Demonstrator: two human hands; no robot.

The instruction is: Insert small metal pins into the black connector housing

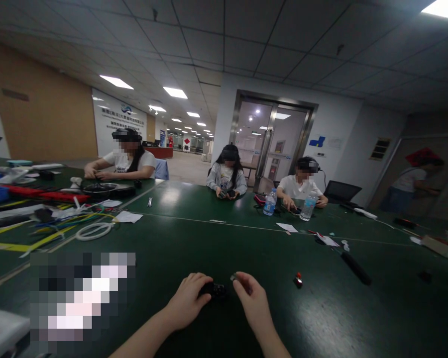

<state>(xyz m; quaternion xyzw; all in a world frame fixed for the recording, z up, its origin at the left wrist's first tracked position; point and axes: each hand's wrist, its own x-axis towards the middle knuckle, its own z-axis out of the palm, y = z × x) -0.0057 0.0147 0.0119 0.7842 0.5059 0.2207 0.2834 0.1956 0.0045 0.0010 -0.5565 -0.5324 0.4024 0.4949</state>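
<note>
My left hand (pixel 189 300) is closed around the left end of a small black device (pixel 219 290) on the dark green table. Its fingers lie over the top and the thumb presses the near side. Just right of the device, my right hand (pixel 251 294) pinches a tiny greyish piece (pixel 234 277) between thumb and fingertips; its kind is too small to tell. A gap separates that piece from the device. Further right on the table lies a small red-and-silver object (pixel 298 280).
Across the green table (pixel 179 248) sit three people at work. Water bottles (pixel 270 203) stand near the right one. Coiled white tubing (pixel 94 231) and coloured wires lie left. A black-handled tool (pixel 354 267) lies right. A blurred patch covers the near left.
</note>
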